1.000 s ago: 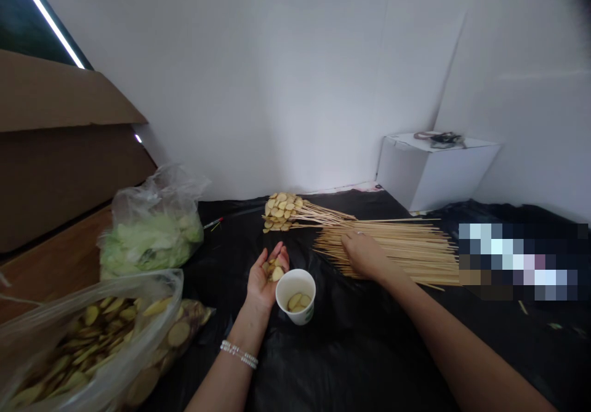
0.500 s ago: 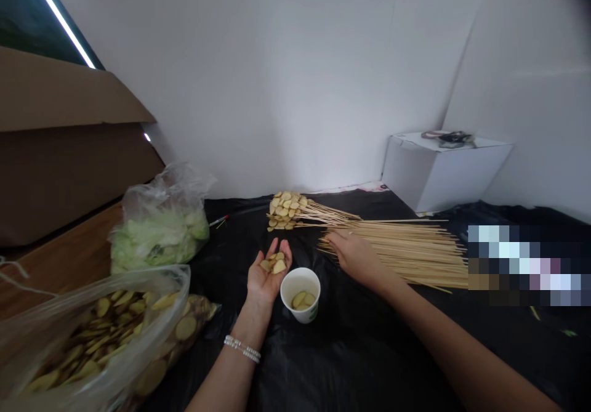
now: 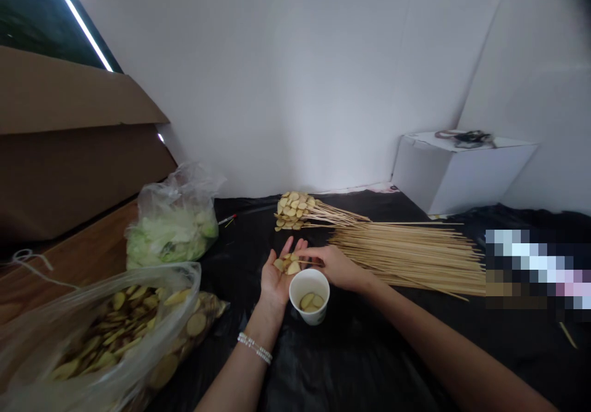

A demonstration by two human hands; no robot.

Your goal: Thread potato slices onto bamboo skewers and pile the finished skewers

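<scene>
My left hand lies palm up, cradling several thin potato slices. From the right, my right hand pinches a thin wooden skewer, whose tip is at the slices in my left palm. Just below both hands stands a white paper cup with more potato slices inside. Beyond my right hand, a wide spread of bare bamboo skewers covers the black sheet. Skewers threaded with potato slices lie stacked behind my left fingertips.
At left, an open clear bag holds many potato slices. Behind it sits a bag of pale green vegetable pieces. A cardboard box stands far left, a white box back right. Black plastic sheeting lies underneath.
My right hand has moved left from the bare skewer pile to my left palm, now with a skewer in its fingers. The view has shifted slightly left.
</scene>
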